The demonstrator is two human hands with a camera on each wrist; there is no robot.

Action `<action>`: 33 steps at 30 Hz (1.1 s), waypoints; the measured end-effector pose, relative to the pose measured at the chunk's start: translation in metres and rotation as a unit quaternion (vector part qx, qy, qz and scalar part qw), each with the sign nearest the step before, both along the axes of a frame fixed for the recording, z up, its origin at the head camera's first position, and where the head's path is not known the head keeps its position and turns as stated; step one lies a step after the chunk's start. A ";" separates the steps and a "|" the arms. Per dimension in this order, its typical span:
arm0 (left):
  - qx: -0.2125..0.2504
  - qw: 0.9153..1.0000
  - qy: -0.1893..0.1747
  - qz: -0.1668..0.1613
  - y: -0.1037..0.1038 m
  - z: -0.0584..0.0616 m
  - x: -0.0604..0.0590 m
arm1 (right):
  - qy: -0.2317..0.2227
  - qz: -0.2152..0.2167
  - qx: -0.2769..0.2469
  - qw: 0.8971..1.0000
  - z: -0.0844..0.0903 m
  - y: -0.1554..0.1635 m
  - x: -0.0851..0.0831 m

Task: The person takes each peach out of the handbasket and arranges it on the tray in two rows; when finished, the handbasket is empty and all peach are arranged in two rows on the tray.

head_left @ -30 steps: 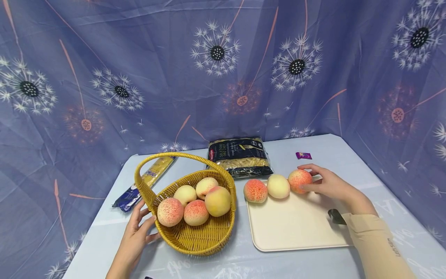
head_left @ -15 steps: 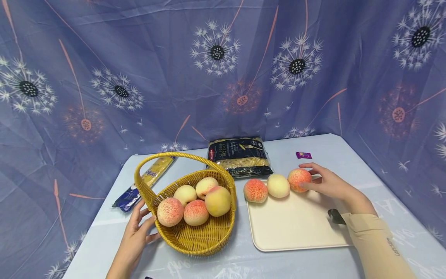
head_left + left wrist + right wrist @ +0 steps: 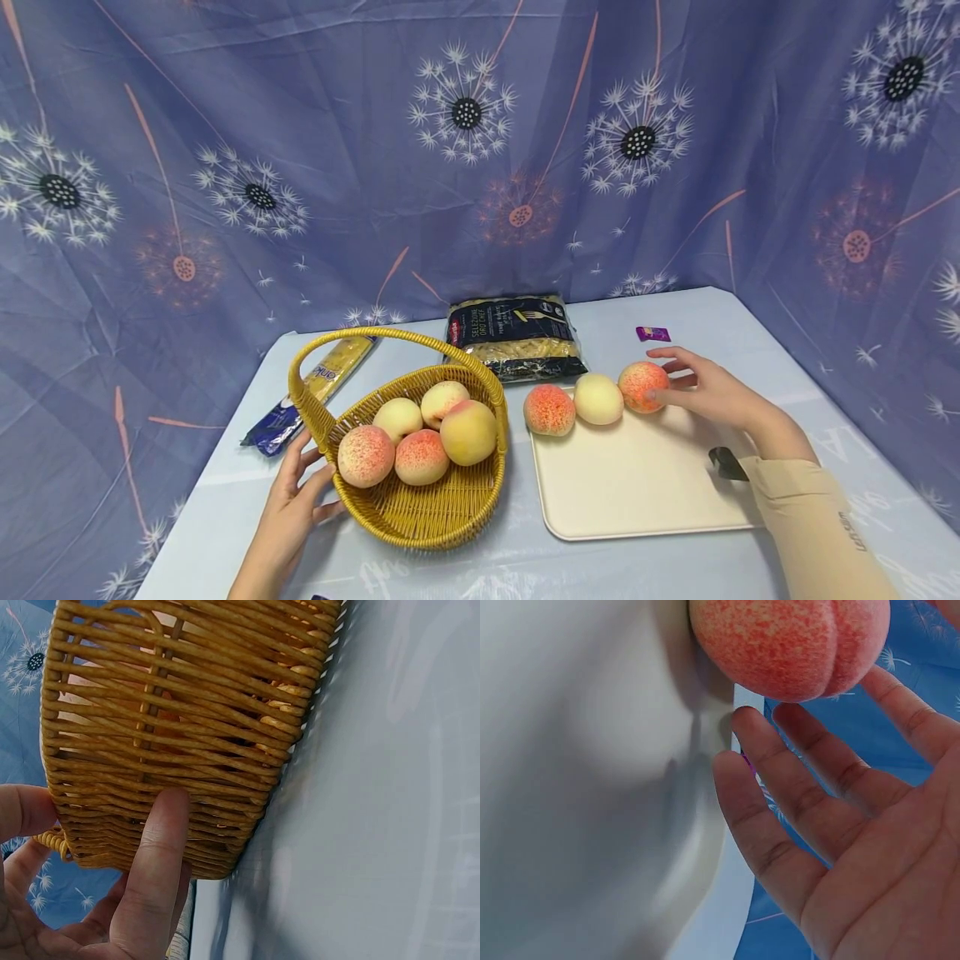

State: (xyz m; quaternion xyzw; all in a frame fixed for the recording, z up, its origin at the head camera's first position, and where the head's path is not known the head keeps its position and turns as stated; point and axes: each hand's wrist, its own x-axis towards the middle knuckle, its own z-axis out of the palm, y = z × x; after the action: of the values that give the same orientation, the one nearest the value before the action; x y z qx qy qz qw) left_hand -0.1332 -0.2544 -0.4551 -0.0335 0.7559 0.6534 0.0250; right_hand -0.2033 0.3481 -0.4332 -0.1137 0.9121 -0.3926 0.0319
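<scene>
In the head view my left hand [image 3: 294,493] rests against the left side of a yellow wicker basket [image 3: 431,521] that holds several peaches. The left wrist view shows one straight finger laid on the woven wall and another fingertip at its edge. My right hand [image 3: 708,389] is spread beside a red-speckled peach [image 3: 642,387], the rightmost of three in a row along the back of a cream tray [image 3: 645,479]. Left of it sit a pale peach [image 3: 598,399] and a red peach [image 3: 550,410]. In the right wrist view, the fingers are extended beneath the peach [image 3: 787,641], mostly apart from it.
A dark pasta bag [image 3: 517,337] lies at the back middle. Behind the basket's left side is a blue and yellow pasta packet [image 3: 318,387]. A small purple packet [image 3: 653,334] lies beyond the tray. Patterned cloth [image 3: 480,167] hangs behind the table.
My right hand's fingers have eased slightly away from the rightmost peach. The left hand and the basket have stayed in place.
</scene>
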 end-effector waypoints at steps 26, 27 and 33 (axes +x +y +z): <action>0.002 1.000 0.003 -0.005 -0.001 0.000 0.001 | 0.101 0.053 0.039 0.993 0.084 -0.056 0.024; 0.002 1.000 0.003 -0.005 -0.001 0.000 0.001 | 0.103 0.061 0.036 0.992 0.088 -0.061 0.026; 0.001 1.000 0.005 -0.006 -0.001 0.000 0.001 | 0.098 0.115 -0.002 0.988 0.106 -0.081 0.037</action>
State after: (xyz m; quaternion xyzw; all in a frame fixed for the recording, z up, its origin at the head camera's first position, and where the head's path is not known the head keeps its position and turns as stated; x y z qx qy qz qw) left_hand -0.1323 -0.2557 -0.4552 -0.0253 0.7557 0.6539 0.0254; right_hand -0.1660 0.2670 -0.3275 -0.2561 0.8907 -0.3754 -0.0133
